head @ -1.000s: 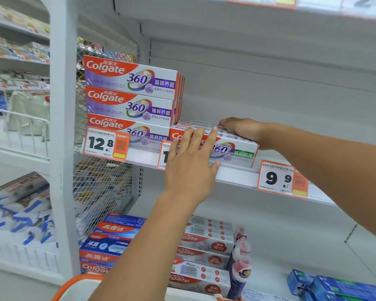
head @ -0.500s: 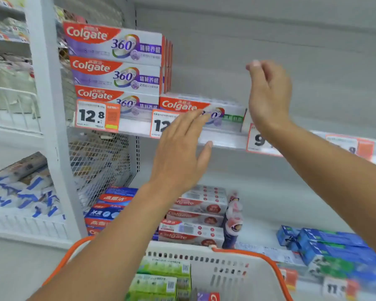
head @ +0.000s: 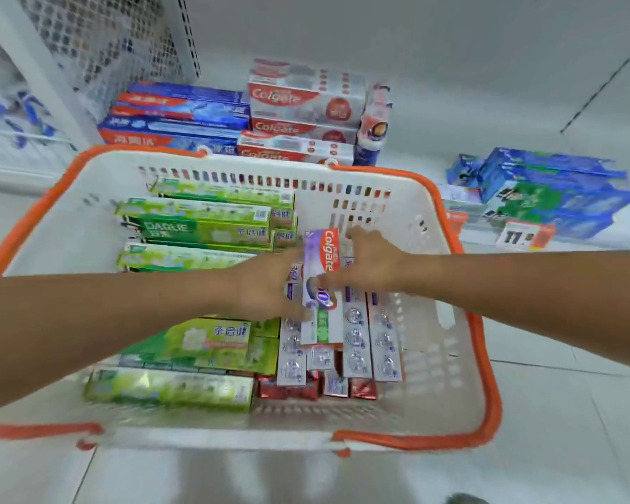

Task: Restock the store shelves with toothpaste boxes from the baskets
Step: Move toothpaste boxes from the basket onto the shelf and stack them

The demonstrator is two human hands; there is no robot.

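A white basket with orange handles stands below me. Inside it lie green Darlie boxes on the left and several Colgate boxes on edge on the right. One Colgate 360 box lies lengthwise on top of those. My left hand holds its left side, fingers curled round it. My right hand holds its right side near the red end. Both forearms reach in from the sides.
Beyond the basket, the bottom shelf carries blue boxes and red-white Colgate boxes with an upright tube. Blue and green boxes sit at right behind an 11.x price tag. Tiled floor lies below.
My view dropped from the upper shelf to the basket. Both hands left the shelf, came down into the basket and took hold of a Colgate 360 box.
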